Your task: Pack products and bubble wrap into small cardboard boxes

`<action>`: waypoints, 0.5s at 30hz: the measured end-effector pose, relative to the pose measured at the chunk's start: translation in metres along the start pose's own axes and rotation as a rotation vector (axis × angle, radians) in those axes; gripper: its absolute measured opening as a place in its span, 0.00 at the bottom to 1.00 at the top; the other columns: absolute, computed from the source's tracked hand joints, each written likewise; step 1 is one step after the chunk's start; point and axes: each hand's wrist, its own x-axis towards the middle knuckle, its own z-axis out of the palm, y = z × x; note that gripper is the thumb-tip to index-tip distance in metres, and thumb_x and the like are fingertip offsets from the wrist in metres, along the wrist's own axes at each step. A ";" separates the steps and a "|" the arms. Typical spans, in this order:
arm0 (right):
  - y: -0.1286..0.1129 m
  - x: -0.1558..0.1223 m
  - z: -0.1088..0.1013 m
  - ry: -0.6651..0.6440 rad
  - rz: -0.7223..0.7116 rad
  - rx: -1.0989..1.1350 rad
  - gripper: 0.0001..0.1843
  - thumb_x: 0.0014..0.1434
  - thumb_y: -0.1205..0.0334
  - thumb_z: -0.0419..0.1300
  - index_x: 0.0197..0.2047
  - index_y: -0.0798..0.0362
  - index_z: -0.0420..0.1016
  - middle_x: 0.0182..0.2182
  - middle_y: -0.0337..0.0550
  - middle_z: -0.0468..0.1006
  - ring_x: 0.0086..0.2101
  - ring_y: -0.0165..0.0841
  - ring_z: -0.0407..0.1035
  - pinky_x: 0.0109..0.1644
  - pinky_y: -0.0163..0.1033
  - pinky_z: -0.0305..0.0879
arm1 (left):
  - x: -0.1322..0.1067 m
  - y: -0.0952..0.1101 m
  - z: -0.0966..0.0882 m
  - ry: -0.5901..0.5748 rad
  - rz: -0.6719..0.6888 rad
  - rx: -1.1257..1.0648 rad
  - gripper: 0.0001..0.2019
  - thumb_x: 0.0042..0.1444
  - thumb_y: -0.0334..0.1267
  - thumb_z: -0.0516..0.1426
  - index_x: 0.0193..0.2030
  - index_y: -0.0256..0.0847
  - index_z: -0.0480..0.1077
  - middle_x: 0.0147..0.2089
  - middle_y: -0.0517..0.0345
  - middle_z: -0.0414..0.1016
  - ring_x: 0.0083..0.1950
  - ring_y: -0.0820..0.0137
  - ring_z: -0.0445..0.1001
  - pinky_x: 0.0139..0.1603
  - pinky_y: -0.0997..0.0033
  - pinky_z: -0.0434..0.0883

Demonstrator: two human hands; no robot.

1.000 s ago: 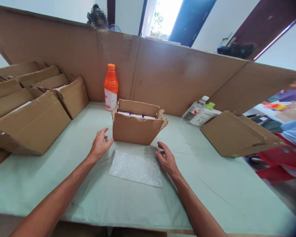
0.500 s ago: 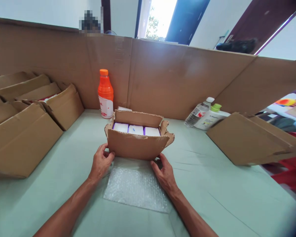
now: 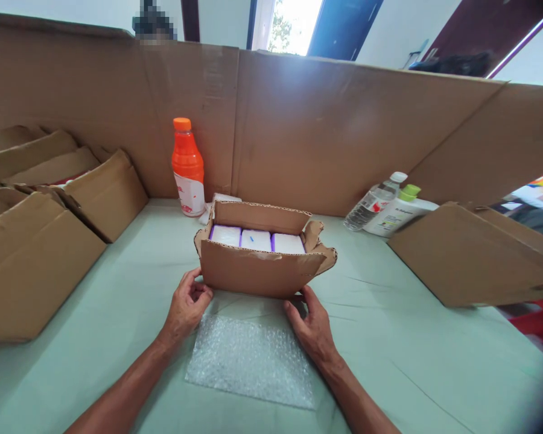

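An open cardboard box (image 3: 257, 269) stands in front of me with its flaps up. Three white-topped packs (image 3: 256, 240) with purple edges sit side by side inside it. My left hand (image 3: 187, 302) grips the box's lower left corner, thumb at the front and fingers at the side. At the lower right corner, my right hand (image 3: 313, 322) holds the box with its fingers partly behind the edge. Between my forearms a sheet of bubble wrap (image 3: 251, 361) lies flat on the table, apart from both palms.
An orange bottle (image 3: 188, 169) stands behind the box. Several cardboard boxes (image 3: 40, 259) crowd the left side. To the right, a clear bottle (image 3: 374, 202) and a white bottle with a green cap (image 3: 396, 215) lean near another box (image 3: 468, 259). A cardboard wall (image 3: 326, 138) closes the back.
The view has tilted down slightly and come nearer, so the box looks larger. Both hands stay at its lower corners, and the bubble wrap sits a little lower in view.
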 end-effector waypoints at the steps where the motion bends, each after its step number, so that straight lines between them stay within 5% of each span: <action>1: 0.001 0.000 0.000 -0.010 0.004 0.011 0.23 0.60 0.55 0.58 0.57 0.53 0.68 0.48 0.52 0.80 0.44 0.43 0.77 0.51 0.48 0.74 | 0.001 0.000 0.000 -0.005 0.001 -0.008 0.29 0.47 0.44 0.60 0.58 0.39 0.67 0.35 0.59 0.74 0.39 0.66 0.77 0.45 0.64 0.74; 15: 0.010 0.000 0.008 -0.106 0.039 0.163 0.38 0.59 0.56 0.59 0.70 0.53 0.57 0.63 0.58 0.70 0.55 0.46 0.73 0.59 0.53 0.71 | 0.004 0.000 -0.003 -0.076 -0.034 -0.134 0.38 0.46 0.43 0.63 0.65 0.36 0.61 0.44 0.50 0.78 0.49 0.62 0.78 0.58 0.56 0.72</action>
